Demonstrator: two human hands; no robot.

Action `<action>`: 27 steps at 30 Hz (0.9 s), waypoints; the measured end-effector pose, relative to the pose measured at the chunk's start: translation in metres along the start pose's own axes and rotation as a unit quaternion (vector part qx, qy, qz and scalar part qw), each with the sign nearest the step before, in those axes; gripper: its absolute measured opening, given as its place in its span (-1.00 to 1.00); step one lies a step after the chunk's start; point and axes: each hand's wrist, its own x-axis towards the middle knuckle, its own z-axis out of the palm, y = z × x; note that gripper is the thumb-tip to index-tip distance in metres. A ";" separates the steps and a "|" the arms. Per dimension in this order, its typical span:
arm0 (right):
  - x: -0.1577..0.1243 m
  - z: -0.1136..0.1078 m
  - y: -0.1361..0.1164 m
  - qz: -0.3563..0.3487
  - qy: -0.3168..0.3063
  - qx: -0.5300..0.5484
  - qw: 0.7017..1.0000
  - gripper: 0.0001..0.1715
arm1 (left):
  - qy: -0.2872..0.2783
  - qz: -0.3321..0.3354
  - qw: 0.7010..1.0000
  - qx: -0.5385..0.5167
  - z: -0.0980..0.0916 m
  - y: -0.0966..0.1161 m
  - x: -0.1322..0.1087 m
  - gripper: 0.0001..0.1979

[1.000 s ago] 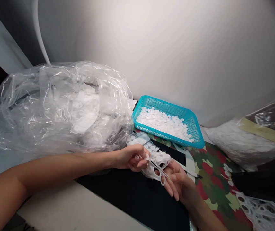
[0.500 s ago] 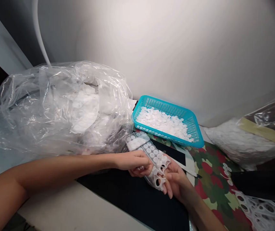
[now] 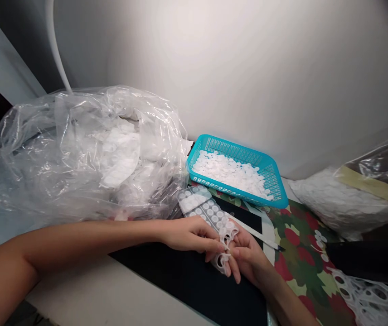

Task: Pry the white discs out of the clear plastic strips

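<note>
A sheet with rows of round white discs (image 3: 210,210) lies slanted on the black mat, its upper end folded over in white. Its lower end is a loose white web with round holes (image 3: 221,262), partly curled up. My right hand (image 3: 250,251) pinches this web between thumb and fingers, with other fingers stretched beneath it. Reaching across the sheet, my left hand (image 3: 196,235) has thumb and forefinger closed at the web's edge, close to my right fingertips. Its other fingers curl under, mostly hidden, and what they may contain does not show.
A turquoise basket (image 3: 284,192) of loose white discs stands behind the sheet. Left is a large clear plastic bag (image 3: 78,149) with white pieces; right, another filled bag (image 3: 337,199). Torn holed webs (image 3: 374,299) lie at lower right. A few discs (image 3: 320,237) rest on the patterned cloth.
My left hand has shifted right and slightly down, from a curled position over the sheet to the web's edge beside my right fingers. The right hand has barely moved.
</note>
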 end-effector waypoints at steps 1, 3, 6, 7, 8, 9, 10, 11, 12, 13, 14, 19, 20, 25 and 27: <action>-0.001 -0.001 -0.001 -0.003 0.004 0.008 1.000 -0.52 | -0.003 -0.013 0.999 -0.032 -0.001 -0.001 0.000 -0.62; -0.002 -0.002 -0.005 -0.008 0.010 0.021 1.000 -0.60 | 0.003 -0.047 0.992 -0.116 -0.004 -0.004 0.001 -0.62; -0.003 -0.003 -0.008 -0.014 0.013 0.029 0.999 -0.78 | 0.034 -0.068 0.967 -0.245 -0.008 -0.006 0.004 -0.64; -0.003 -0.003 -0.009 -0.015 0.011 0.029 0.999 -0.81 | 0.045 -0.066 0.959 -0.272 -0.009 -0.006 0.004 -0.66; -0.003 -0.003 -0.009 -0.014 0.010 0.029 0.999 -0.82 | 0.055 -0.063 0.953 -0.292 -0.009 -0.005 0.005 -0.67; -0.003 -0.003 -0.008 -0.013 0.010 0.028 0.999 -0.82 | 0.063 -0.060 0.948 -0.306 -0.009 -0.005 0.006 -0.67; -0.003 -0.003 -0.008 -0.012 0.011 0.027 0.999 -0.81 | 0.070 -0.057 0.945 -0.315 -0.009 -0.005 0.006 -0.68; -0.003 -0.003 -0.008 -0.013 0.014 0.027 0.999 -0.81 | 0.075 -0.055 0.942 -0.323 -0.009 -0.004 0.006 -0.67; -0.003 -0.002 -0.007 -0.014 0.017 0.027 0.999 -0.82 | 0.079 -0.052 0.938 -0.332 -0.009 -0.004 0.006 -0.67; -0.004 -0.002 -0.007 -0.015 0.021 0.027 0.999 -0.81 | 0.083 -0.051 0.935 -0.341 -0.009 -0.004 0.006 -0.66; -0.004 -0.002 -0.007 -0.017 0.025 0.027 0.999 -0.81 | 0.086 -0.050 0.932 -0.349 -0.008 -0.004 0.006 -0.65; -0.004 -0.002 -0.007 -0.025 0.032 0.025 0.999 -0.78 | 0.102 -0.044 0.921 -0.373 -0.009 -0.008 0.007 -0.63; -0.004 -0.001 -0.007 -0.027 0.031 0.025 0.999 -0.78 | 0.107 -0.043 0.919 -0.376 -0.009 -0.008 0.007 -0.62; -0.004 0.001 -0.008 -0.034 0.036 0.036 0.998 -0.83 | 0.139 -0.037 0.910 -0.388 -0.009 -0.010 0.009 -0.59; -0.004 0.002 -0.009 -0.035 0.039 0.038 0.998 -0.83 | 0.152 -0.035 0.907 -0.392 -0.009 -0.010 0.009 -0.61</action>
